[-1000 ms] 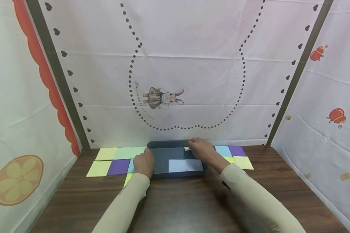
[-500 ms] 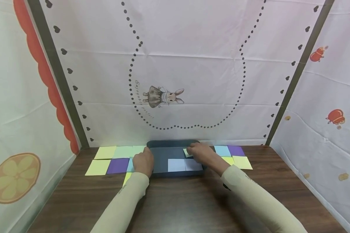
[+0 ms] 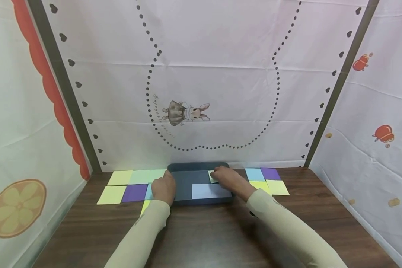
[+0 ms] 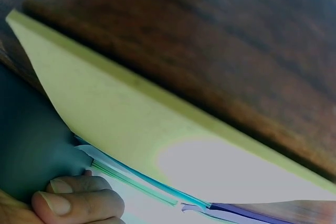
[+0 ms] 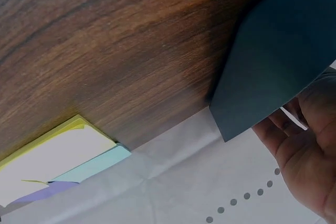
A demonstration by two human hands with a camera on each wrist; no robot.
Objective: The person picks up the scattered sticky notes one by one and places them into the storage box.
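A dark blue-grey tray (image 3: 184, 186) stands against the back cloth. My left hand (image 3: 164, 188) grips its left rim; in the left wrist view the fingers (image 4: 86, 200) are curled beside the tray wall. Over the tray's back right part is my right hand (image 3: 228, 179), its fingers pinching a pale green sticky note pad (image 3: 211, 177), mostly hidden under the hand. Pale blue sticky note pads (image 3: 204, 191) lie side by side along the tray's front right. In the right wrist view, the tray wall (image 5: 278, 72) hides the right fingertips.
Left of the tray lie several sticky note pads, among them a purple one (image 3: 134, 192) and a pale yellow one (image 3: 111, 195). Another group, with a light blue pad (image 3: 254, 174) and a bright yellow one (image 3: 260, 186), lies at the right. Printed cloth (image 3: 217, 93) surrounds the brown wooden table (image 3: 204, 230).
My right hand has moved slightly left and down with the pale green sticky note pad, which shows more inside the tray. My left hand stays at the tray's left rim.
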